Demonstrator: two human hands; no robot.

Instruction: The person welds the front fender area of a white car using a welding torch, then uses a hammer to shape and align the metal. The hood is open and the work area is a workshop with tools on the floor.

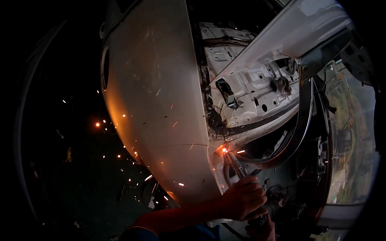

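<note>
From the lower left my left arm reaches across, and my left hand (243, 199) is closed round the neck of a welding torch (237, 164). Below it, my right hand (263, 232) is wrapped round the torch's rear part, mostly in shadow and cut by the lower edge. The torch tip meets the seam at the corner of a pale car body panel (161, 88), where a small orange-red spot glows. Sparks fly off, many of them to the left of the panel. Fine detail at the tip is lost in the glare.
Right of the panel lies a bare inner metal structure (265, 92) with holes and brackets. A curved dark strip (305, 108) and a raised pale panel (285, 28) hang over it. Window glass (350, 132) stands at the far right. The left side is dark floor.
</note>
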